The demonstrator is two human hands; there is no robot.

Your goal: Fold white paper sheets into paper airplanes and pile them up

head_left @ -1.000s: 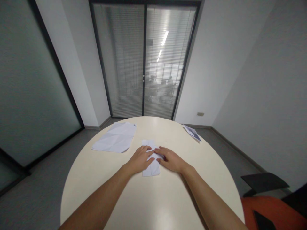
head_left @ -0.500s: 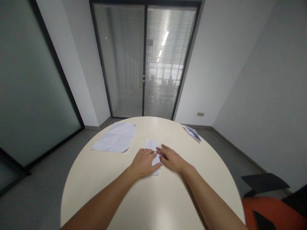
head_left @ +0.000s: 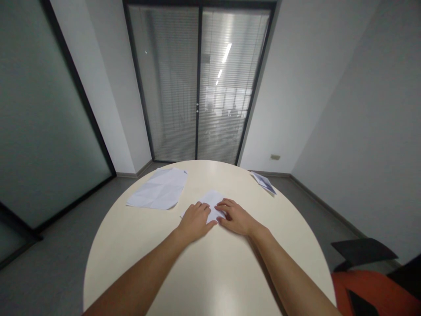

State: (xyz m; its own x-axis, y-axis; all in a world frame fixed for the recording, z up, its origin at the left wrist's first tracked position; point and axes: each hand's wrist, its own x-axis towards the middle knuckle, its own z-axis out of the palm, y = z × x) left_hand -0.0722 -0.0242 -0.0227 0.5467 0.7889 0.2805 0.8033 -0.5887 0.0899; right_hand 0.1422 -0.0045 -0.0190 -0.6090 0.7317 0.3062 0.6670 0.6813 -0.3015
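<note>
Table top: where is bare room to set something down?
Bare: the table near-left, below the creased sheet; the far strip between that sheet and the small paper; the right side beyond the right hand. Crowded: the centre, where the left hand and right hand press the folded paper.

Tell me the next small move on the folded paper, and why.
Probably slide the right hand along the folded paper to press its fold flat while the left hand pins it: both hands already lie flat on it, and it sits askew on the table.
</note>
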